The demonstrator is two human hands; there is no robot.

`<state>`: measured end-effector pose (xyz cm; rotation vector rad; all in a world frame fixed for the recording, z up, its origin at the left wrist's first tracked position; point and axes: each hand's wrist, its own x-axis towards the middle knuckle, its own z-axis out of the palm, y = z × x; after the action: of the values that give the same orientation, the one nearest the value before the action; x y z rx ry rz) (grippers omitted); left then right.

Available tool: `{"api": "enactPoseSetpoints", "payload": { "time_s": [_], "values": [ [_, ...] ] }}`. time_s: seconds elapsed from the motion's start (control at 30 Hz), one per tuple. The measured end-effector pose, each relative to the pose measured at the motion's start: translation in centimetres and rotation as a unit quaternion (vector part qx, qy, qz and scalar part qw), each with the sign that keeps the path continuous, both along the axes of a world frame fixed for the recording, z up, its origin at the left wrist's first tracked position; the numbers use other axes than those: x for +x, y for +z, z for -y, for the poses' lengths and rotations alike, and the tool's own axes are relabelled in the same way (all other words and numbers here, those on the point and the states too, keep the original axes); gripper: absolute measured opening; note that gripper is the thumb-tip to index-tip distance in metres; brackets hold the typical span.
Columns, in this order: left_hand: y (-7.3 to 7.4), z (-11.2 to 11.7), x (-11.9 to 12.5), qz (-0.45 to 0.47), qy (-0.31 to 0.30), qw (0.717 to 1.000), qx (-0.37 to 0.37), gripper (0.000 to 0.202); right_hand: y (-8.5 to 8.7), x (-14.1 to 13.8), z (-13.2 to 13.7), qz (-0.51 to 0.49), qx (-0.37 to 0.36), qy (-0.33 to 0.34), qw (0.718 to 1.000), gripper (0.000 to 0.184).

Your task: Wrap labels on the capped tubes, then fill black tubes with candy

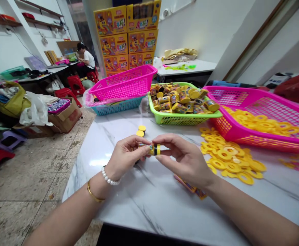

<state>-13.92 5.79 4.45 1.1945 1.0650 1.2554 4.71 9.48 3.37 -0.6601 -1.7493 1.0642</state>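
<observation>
Between my two hands, over the white marbled table [139,208], is a small printed tube [151,149] with a black and yellow end, lying sideways. My left hand [126,152] is closed around the printed body. The thumb and fingertips of my right hand [186,159] pinch about the yellow end. Just beyond my left hand stand small yellow-topped black caps [140,133]. Something dark under the left fingers is mostly hidden. Colourful printed pieces [190,187] lie flat beneath my right wrist, partly covered by it. A pile of flat yellow rings [227,159] spreads to the right.
A green basket [182,119] full of printed tubes stands behind my hands. At right is a pink basket [252,136] of yellow rings; at left another pink basket [123,87] rests on a blue one [118,108]. Stacked yellow boxes [114,44] and a seated person [86,59] are farther back.
</observation>
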Motion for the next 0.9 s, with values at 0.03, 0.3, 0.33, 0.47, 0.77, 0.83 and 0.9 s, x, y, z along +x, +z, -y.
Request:
{"api": "enactPoseSetpoints", "payload": {
  "time_s": [0.03, 0.3, 0.33, 0.47, 0.77, 0.83, 0.9],
  "values": [
    [-0.1, 0.1, 0.2, -0.01, 0.008, 1.0, 0.002, 0.027, 0.1, -0.2, 0.2, -0.006, -0.029, -0.006, 1.0, 0.023],
    [-0.5, 0.2, 0.9, 0.074, 0.002, 0.995, -0.07, 0.029, 0.1, -0.8, 0.8, -0.007, -0.076, -0.077, 0.994, 0.01],
    [-0.4, 0.2, 0.9, 0.09, 0.001, 0.993, -0.079, 0.031, 0.2, -0.8, 0.8, -0.004, -0.084, -0.073, 0.994, 0.011],
    [-0.1, 0.5, 1.0, 0.037, 0.023, 0.997, -0.064, 0.033, 0.5, -0.5, 0.6, 0.0, -0.083, -0.062, 0.995, 0.009],
    [-0.7, 0.9, 0.8, -0.048, 0.077, 0.996, -0.009, 0.034, 1.1, -0.1, 1.1, 0.043, 0.028, -0.077, 0.996, 0.003],
    [-0.4, 0.9, 0.8, -0.035, 0.075, 0.996, -0.016, 0.037, 1.2, -0.1, 1.1, 0.041, 0.029, -0.077, 0.996, 0.002],
    [-0.2, 1.0, 0.7, -0.073, 0.076, 0.994, 0.024, 0.035, 1.3, -0.1, 0.9, 0.033, 0.022, -0.077, 0.996, 0.003]
  ]
}}
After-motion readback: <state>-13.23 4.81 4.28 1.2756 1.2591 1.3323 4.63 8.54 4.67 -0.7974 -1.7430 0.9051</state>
